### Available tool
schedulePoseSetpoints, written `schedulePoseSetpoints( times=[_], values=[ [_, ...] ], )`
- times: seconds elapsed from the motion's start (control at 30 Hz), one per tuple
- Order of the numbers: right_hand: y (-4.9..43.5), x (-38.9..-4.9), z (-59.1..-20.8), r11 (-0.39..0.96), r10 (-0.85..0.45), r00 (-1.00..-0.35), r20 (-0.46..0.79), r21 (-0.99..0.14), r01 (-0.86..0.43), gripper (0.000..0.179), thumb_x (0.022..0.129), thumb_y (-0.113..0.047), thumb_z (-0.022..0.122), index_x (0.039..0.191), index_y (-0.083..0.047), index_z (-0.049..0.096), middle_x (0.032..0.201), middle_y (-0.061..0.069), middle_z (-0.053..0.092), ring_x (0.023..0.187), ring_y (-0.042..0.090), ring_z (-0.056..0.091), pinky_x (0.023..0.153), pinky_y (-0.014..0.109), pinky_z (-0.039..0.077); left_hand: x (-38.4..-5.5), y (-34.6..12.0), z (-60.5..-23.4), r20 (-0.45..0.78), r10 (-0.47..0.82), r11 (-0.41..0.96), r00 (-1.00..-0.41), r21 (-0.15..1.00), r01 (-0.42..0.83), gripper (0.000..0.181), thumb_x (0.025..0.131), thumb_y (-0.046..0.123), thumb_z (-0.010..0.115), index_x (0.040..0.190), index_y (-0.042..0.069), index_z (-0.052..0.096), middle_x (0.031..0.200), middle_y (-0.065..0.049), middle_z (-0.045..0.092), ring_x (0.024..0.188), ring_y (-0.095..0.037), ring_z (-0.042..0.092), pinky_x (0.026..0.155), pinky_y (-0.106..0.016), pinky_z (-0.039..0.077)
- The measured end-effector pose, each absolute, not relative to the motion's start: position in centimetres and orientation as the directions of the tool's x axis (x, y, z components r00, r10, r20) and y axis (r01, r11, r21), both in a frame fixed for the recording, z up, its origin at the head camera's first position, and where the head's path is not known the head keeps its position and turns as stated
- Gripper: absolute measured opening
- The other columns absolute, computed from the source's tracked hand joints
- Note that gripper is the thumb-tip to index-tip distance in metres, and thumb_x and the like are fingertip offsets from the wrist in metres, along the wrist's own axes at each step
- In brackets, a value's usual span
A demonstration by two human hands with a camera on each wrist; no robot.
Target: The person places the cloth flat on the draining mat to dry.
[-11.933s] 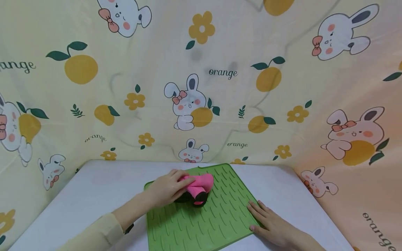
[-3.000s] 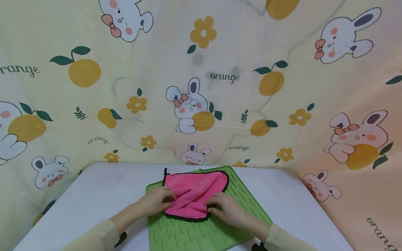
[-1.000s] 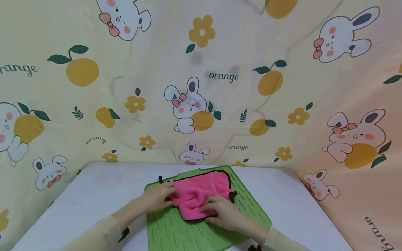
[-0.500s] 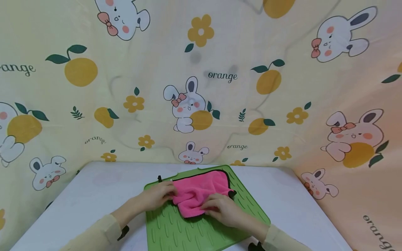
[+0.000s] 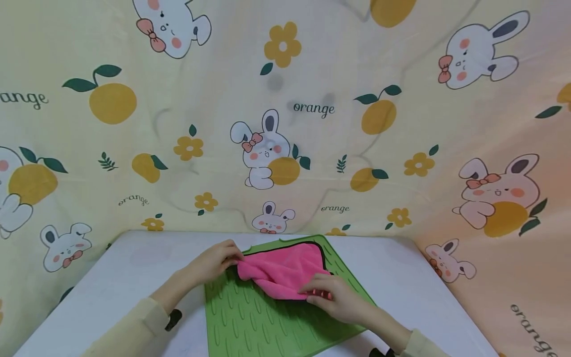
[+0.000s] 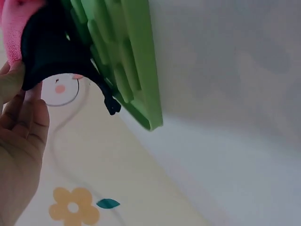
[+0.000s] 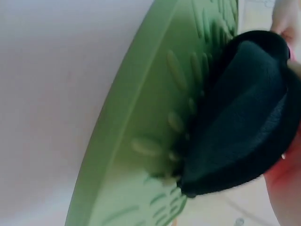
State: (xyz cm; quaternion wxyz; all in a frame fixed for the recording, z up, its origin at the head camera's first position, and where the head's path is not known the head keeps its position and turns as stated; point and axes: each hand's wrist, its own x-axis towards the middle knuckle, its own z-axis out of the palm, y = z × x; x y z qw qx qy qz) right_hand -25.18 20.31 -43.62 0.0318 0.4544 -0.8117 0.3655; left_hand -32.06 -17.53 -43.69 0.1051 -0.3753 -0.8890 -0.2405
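A pink cloth [image 5: 285,270] with black edging lies partly lifted and wrinkled over a green ribbed mat [image 5: 250,327]. My left hand [image 5: 214,263] pinches its left corner near the mat's back left. At the front right edge, my right hand [image 5: 336,297] grips the cloth between thumb and fingers. In the left wrist view, the cloth's black underside [image 6: 56,56] hangs from my left hand [image 6: 21,150], and a small black loop [image 6: 112,104] dangles. The dark underside [image 7: 240,113] sags over the mat in the right wrist view.
The mat rests on a white table [image 5: 147,267]. Behind it and along the sides hangs a curtain [image 5: 321,163] printed with rabbits and oranges. Small black straps [image 5: 174,320] show at the wrists.
Earlier the cloth was bunched in my left hand while my right rested on the mat; then both hands held it spread. Just now the left hand moved up-left, the right hand slightly right, raising the front edge.
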Motion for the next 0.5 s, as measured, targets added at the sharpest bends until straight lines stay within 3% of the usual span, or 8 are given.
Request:
schedulePoseSetpoints(
  times=[0.23, 0.5],
  values=[
    [22.1, -25.4, -43.4, 0.211, -0.809, -0.471, 0.352, -0.573, -0.792, 0.019, 0.101, -0.006, 0.067, 0.114, -0.017, 0.076, 0.103, -0.005, 0.072, 0.081, -0.003, 0.055, 0.062, 0.02, 0.052, -32.7, -18.3, -43.8, 0.372, 0.586, 0.606, -0.72, 0.389, 0.694, 0.014, 0.096, -0.002, 0.07, 0.103, 0.009, 0.076, 0.1, 0.002, 0.065, 0.093, -0.015, 0.065, 0.085, -0.034, 0.059],
    [22.3, -25.3, -44.2, 0.364, -0.817, -0.555, 0.158, -0.605, -0.709, 0.016, 0.102, -0.018, 0.068, 0.114, -0.024, 0.078, 0.106, -0.014, 0.07, 0.093, -0.001, 0.06, 0.078, 0.023, 0.054, -32.7, -17.9, -45.1, 0.258, 0.665, 0.617, -0.701, 0.338, 0.71, 0.013, 0.095, -0.001, 0.071, 0.102, 0.01, 0.076, 0.097, 0.003, 0.064, 0.09, -0.014, 0.066, 0.082, -0.033, 0.059]
  ],
)
